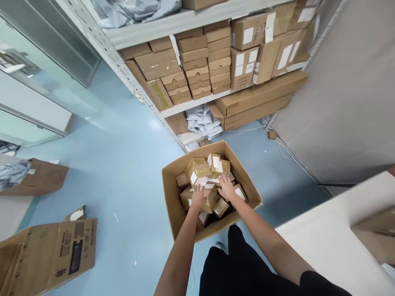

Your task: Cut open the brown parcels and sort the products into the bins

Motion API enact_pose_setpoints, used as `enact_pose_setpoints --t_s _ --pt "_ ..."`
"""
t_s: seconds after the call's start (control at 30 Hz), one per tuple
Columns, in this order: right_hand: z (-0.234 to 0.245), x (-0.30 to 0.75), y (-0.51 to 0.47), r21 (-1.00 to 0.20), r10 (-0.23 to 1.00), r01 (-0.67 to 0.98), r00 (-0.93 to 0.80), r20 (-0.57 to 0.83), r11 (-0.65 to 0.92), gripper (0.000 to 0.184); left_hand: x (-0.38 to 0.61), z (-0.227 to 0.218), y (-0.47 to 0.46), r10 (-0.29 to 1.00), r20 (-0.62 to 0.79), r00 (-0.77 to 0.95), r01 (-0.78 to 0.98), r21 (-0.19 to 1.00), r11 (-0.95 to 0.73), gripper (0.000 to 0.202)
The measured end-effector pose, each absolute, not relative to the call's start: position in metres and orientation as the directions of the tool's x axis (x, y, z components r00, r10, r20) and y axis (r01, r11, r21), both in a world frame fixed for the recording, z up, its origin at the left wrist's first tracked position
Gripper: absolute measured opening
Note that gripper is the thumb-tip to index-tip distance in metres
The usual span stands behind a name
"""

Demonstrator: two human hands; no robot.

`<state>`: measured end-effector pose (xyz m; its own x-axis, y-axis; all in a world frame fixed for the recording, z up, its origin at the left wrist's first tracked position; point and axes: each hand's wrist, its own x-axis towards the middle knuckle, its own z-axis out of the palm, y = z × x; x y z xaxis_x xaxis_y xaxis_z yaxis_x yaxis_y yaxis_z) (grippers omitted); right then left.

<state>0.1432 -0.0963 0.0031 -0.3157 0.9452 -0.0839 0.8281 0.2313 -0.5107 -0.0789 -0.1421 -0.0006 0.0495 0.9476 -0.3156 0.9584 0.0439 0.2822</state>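
A large open cardboard box [171,193] stands on the blue floor in front of me, filled with several small taped brown parcels [197,168] bearing white labels. Both my arms reach down into it. My left hand [198,197] lies on top of a parcel at the box's middle, fingers spread flat. My right hand [226,188] rests on the parcels just to the right, fingers curled down over one; whether it grips the parcel I cannot make out.
A metal shelf rack [145,31] behind the box holds stacked brown cartons and grey mailer bags [202,121]. A flattened printed carton [52,250] lies at lower left, another box [40,176] at left. A white table [327,242] stands at right.
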Motion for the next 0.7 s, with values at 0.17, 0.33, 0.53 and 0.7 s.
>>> enact_pose_setpoints --t_s 0.17,0.33,0.53,0.7 --pt "-0.026 0.124 -0.052 -0.511 0.920 0.829 -0.355 -0.164 0.229 0.068 -0.088 -0.038 -0.050 0.911 -0.410 0.030 0.965 0.250 0.080 0.066" --pt "-0.064 0.110 -0.035 -0.508 0.899 0.833 -0.374 -0.227 0.218 0.071 -0.106 -0.084 -0.004 0.893 -0.449 -0.004 0.965 0.234 0.122 0.080" --pt "-0.095 0.079 -0.009 -0.517 0.851 0.829 -0.417 -0.319 0.212 0.092 -0.141 -0.108 -0.070 0.910 -0.397 -0.116 0.969 0.154 0.191 0.083" --pt "-0.110 0.018 0.019 -0.527 0.659 0.789 -0.583 -0.476 0.316 0.129 -0.144 -0.111 -0.120 0.902 -0.405 -0.149 0.968 0.125 0.216 0.077"
